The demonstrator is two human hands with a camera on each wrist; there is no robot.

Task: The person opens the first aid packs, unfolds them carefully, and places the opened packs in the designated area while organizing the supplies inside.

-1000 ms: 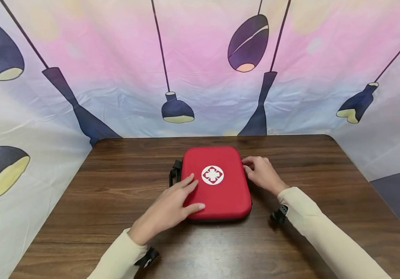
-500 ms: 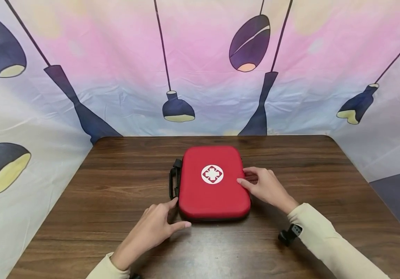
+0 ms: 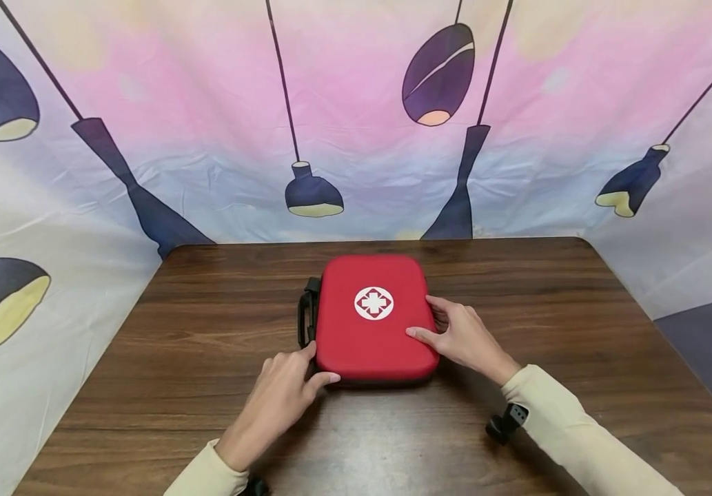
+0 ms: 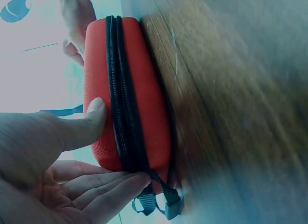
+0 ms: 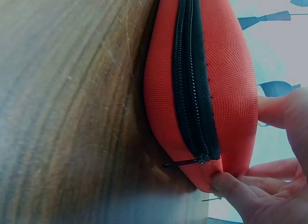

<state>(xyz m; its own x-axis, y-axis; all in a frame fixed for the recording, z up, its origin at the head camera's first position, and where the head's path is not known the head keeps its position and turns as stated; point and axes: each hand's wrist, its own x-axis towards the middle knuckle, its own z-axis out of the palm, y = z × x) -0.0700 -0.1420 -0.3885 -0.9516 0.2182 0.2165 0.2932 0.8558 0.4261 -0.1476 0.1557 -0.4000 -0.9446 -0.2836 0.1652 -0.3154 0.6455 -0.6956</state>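
Head view shows a red case (image 3: 364, 341) lying flat near the middle of the wooden surface (image 3: 207, 331), its lid down and a white cross emblem (image 3: 374, 303) facing up. Both hands are on it, partly open, thumbs spread from the fingers. The left hand (image 3: 280, 393) holds the near left corner: in the left wrist view its thumb presses the red wall beside the black zip (image 4: 126, 98), while the fingers reach round the corner, close to a strap buckle (image 4: 172, 203). The right hand (image 3: 464, 335) grips the right side, thumb over the lid's edge and fingers against the side wall. Close by those fingers, the right wrist view shows a dark zip pull (image 5: 185, 162) sticking out. A black handle (image 3: 301, 320) stands along the case's left side. Pale sleeves (image 3: 579, 430) cover the forearms, and behind the surface hangs a pastel cloth (image 3: 380, 172) printed with dark lamps (image 3: 314, 193).
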